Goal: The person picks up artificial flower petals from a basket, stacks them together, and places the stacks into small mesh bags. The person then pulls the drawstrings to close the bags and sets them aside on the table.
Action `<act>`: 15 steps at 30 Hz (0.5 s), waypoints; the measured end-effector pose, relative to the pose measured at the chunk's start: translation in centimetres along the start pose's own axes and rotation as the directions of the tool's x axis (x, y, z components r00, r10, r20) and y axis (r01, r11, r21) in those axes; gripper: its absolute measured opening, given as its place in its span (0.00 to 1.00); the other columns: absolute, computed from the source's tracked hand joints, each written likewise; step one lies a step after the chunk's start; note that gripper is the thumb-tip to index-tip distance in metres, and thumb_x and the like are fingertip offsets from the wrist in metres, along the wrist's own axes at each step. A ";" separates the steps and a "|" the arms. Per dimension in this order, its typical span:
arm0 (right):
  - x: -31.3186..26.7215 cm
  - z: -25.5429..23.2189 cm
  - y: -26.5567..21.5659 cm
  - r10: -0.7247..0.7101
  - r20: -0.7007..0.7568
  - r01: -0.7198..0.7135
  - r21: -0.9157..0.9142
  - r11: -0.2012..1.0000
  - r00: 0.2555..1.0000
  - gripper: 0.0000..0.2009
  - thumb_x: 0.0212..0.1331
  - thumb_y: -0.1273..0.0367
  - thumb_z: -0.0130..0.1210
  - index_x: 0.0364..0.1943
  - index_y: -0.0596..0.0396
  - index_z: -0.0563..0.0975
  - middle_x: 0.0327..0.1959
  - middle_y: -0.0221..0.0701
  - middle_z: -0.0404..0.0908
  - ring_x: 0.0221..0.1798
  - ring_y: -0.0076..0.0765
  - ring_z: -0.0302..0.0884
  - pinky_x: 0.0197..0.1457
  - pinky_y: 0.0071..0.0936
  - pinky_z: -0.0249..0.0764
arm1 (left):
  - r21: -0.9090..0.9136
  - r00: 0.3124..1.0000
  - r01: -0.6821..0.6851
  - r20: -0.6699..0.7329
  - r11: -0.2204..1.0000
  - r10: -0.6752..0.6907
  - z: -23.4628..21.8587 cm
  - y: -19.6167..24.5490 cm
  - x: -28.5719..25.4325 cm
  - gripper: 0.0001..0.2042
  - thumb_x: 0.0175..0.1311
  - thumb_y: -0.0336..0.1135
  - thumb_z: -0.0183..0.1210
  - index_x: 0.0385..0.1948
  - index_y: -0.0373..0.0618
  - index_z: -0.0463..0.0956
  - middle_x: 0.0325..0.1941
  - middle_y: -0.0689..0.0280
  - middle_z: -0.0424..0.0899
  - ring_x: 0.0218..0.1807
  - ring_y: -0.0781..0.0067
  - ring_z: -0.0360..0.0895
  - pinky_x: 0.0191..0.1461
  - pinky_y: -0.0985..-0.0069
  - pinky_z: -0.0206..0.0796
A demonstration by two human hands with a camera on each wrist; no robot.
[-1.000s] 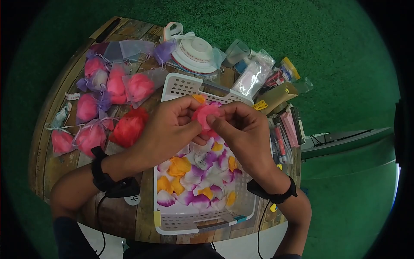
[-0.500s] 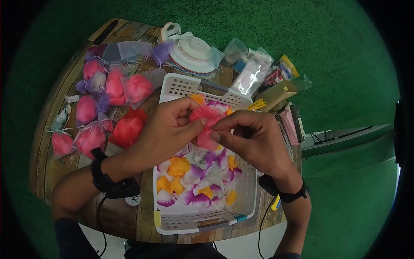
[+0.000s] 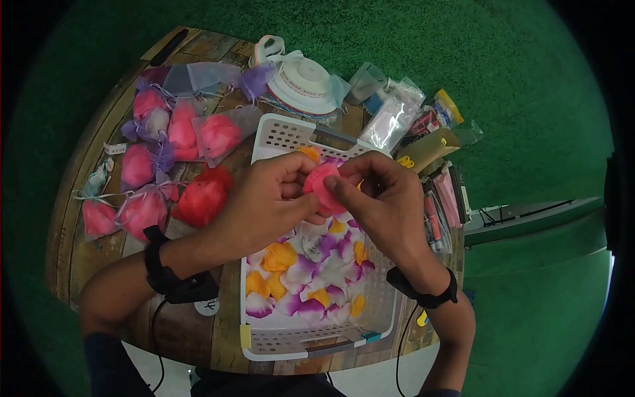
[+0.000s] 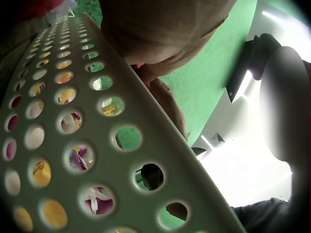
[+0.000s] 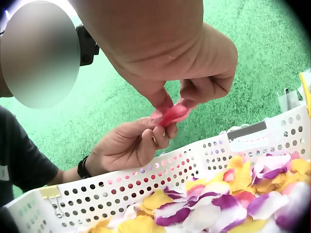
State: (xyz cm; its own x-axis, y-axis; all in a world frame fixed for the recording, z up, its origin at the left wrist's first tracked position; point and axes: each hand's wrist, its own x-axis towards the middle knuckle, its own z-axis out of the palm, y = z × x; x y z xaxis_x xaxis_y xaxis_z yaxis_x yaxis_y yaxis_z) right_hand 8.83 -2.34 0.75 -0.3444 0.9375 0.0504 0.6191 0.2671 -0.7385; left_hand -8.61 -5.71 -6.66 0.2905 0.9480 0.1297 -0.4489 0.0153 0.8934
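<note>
Over a white perforated basket [image 3: 252, 344], both hands pinch pink petals [image 3: 323, 188]. The left hand [image 3: 264, 198] grips them from the left between thumb and curled fingers. From the right, the right hand [image 3: 387, 205] holds them with thumb and forefinger. In the right wrist view the pink petals [image 5: 172, 115] lie between the fingertips of both hands, above the basket's rim. White-purple petals [image 3: 301, 271] and orange petals [image 3: 279, 257] are spread inside the basket. The left wrist view shows mostly the basket's perforated wall [image 4: 112, 160], with the left hand [image 4: 160, 29] partly visible beyond it.
Mesh bags with pink contents [image 3: 142, 212] lie left on the wooden table [image 3: 228, 324], beside a red petal pile [image 3: 204, 196]. Behind the basket stands a white ribbon roll [image 3: 307, 86]. Plastic packets [image 3: 395, 116] and a yellow clip [image 3: 405, 161] are at the back right.
The right hand moved right and drew back from the pink petals, then came in against them again. The petals, spread out half a second ago, now look more bunched.
</note>
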 end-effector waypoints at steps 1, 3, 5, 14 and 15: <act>0.0 0.2 0.4 -0.008 -0.002 0.008 0.017 1.000 1.000 0.08 0.55 0.71 0.67 0.34 0.61 0.80 0.25 0.21 0.79 0.27 0.10 0.69 0.28 0.11 0.64 | 0.000 1.000 -0.001 0.000 1.000 0.001 0.0 -0.1 0.0 0.09 0.70 0.25 0.53 0.49 0.34 0.70 0.46 0.63 0.80 0.45 0.78 0.81 0.46 0.79 0.79; 0.0 0.3 0.5 -0.019 -0.005 0.019 0.035 0.999 1.000 0.08 0.55 0.71 0.67 0.33 0.61 0.80 0.25 0.21 0.79 0.27 0.10 0.69 0.29 0.11 0.64 | -0.025 1.000 0.015 0.007 1.000 -0.015 -0.1 -0.3 0.0 0.09 0.69 0.24 0.54 0.48 0.35 0.70 0.46 0.64 0.79 0.46 0.78 0.81 0.48 0.79 0.78; -0.1 0.5 0.3 -0.074 -0.041 0.072 -0.049 0.996 0.996 0.09 0.54 0.69 0.66 0.31 0.61 0.80 0.24 0.28 0.80 0.24 0.19 0.71 0.27 0.20 0.68 | -0.019 1.000 0.026 0.011 0.999 -0.025 -0.1 -0.1 0.0 0.09 0.69 0.24 0.54 0.48 0.35 0.70 0.46 0.64 0.79 0.46 0.79 0.81 0.49 0.79 0.78; -0.4 0.3 0.6 -0.088 -0.013 0.089 0.131 0.987 0.996 0.08 0.61 0.70 0.63 0.31 0.61 0.79 0.22 0.25 0.77 0.25 0.16 0.69 0.27 0.19 0.66 | -0.034 0.999 0.011 0.031 0.999 -0.010 -0.1 -0.1 0.1 0.09 0.69 0.25 0.54 0.48 0.35 0.70 0.48 0.64 0.79 0.47 0.79 0.80 0.49 0.78 0.78; -0.4 0.2 0.5 -0.088 -0.013 0.089 0.130 0.988 0.996 0.08 0.61 0.70 0.63 0.31 0.61 0.79 0.22 0.25 0.77 0.25 0.16 0.69 0.27 0.19 0.66 | -0.033 0.999 0.009 0.032 0.999 -0.008 -0.1 -0.2 0.1 0.09 0.69 0.25 0.55 0.48 0.35 0.69 0.48 0.63 0.79 0.48 0.79 0.80 0.49 0.78 0.79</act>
State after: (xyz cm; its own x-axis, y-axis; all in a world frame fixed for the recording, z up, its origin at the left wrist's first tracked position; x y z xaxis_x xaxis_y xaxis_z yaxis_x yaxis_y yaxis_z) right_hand 9.14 -2.65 0.19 -0.3888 0.9130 0.1239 0.4891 0.3185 -0.8120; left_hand -8.62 -5.56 -6.84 0.3211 0.9372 0.1364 -0.4739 0.0343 0.8799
